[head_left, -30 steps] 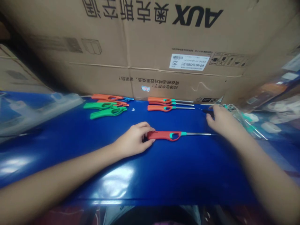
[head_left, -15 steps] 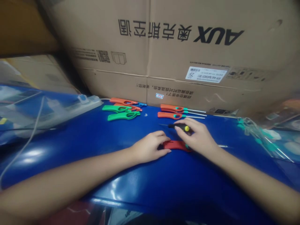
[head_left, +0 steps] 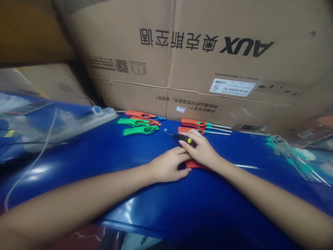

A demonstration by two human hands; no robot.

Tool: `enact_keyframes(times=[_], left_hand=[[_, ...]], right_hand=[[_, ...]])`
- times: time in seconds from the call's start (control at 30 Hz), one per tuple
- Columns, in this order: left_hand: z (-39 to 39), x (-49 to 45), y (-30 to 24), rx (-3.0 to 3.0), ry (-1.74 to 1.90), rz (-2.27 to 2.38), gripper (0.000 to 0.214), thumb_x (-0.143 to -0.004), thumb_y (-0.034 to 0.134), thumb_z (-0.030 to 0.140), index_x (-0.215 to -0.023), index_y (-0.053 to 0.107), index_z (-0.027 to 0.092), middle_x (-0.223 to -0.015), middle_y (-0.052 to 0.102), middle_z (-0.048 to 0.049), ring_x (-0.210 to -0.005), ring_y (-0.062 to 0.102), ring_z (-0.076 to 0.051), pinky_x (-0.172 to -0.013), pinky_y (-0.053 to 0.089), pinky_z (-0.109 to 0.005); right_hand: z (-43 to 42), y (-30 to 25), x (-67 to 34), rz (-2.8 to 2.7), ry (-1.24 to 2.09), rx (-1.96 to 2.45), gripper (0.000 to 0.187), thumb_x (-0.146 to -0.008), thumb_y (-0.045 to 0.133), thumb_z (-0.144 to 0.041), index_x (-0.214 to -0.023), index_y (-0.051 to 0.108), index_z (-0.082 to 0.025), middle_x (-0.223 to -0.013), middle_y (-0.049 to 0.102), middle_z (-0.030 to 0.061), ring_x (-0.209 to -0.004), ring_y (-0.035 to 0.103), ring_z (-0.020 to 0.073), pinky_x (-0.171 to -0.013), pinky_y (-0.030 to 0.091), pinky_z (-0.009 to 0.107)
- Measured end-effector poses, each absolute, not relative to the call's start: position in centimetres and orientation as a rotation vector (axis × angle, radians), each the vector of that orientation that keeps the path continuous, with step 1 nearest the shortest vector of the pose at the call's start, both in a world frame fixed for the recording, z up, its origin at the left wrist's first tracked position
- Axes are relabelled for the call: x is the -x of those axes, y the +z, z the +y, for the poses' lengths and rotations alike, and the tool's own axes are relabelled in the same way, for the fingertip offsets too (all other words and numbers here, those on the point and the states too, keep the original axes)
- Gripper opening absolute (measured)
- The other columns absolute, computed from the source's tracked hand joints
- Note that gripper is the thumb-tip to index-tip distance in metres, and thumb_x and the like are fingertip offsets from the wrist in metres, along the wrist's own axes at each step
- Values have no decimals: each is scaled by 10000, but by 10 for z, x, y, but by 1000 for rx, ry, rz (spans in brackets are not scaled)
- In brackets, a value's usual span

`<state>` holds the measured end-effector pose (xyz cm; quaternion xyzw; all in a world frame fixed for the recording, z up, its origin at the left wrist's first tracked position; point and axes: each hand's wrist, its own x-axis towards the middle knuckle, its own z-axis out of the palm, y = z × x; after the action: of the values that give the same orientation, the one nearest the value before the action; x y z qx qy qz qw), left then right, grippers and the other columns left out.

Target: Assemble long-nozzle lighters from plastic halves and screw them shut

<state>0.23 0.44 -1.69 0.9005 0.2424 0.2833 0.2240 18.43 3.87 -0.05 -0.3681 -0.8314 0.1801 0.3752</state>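
Observation:
My left hand (head_left: 169, 166) rests on the blue table (head_left: 104, 163) with its fingers curled round the rear end of a red long-nosed lighter (head_left: 194, 165). The lighter's metal tube (head_left: 246, 167) sticks out to the right. My right hand (head_left: 201, 150) lies over the lighter's body and grips a small black screwdriver with a yellow band (head_left: 183, 138), its tip pointing left.
Green and orange lighter shells (head_left: 139, 124) lie in a pile at the back, with finished orange lighters (head_left: 200, 126) beside them. A large cardboard box (head_left: 197, 62) walls off the far edge. A power strip (head_left: 100, 113) and clear bags (head_left: 293, 152) flank the sides.
My right hand came in from the right edge carrying the screwdriver and now covers the lighter, and has shifted further left. My left hand kept its hold on the lighter.

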Motion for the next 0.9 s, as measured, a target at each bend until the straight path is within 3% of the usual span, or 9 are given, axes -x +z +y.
enact_keyframes(times=[0.37,0.9], left_hand=[[5,-2,-17,-2490,796,673,365,-861,665,175,-1224,685,146,-1305,663,-150,-1244,611,-286,-1100,492,-440],[5,-1,-18,-2508,731,713,338,-897,652,236,-1227,672,164,-1223,678,-122,-1161,627,-259,-1048,505,-389]], right_hand=[[47,-4,-182,-2133,444,966,305,-972,594,-326,-1219,706,-186,-1056,665,104,-1038,629,248,-972,503,449],[35,3,-193,-2041,430,973,252,-967,599,-319,-1158,712,-201,-1090,702,89,-1046,655,220,-989,493,420]])
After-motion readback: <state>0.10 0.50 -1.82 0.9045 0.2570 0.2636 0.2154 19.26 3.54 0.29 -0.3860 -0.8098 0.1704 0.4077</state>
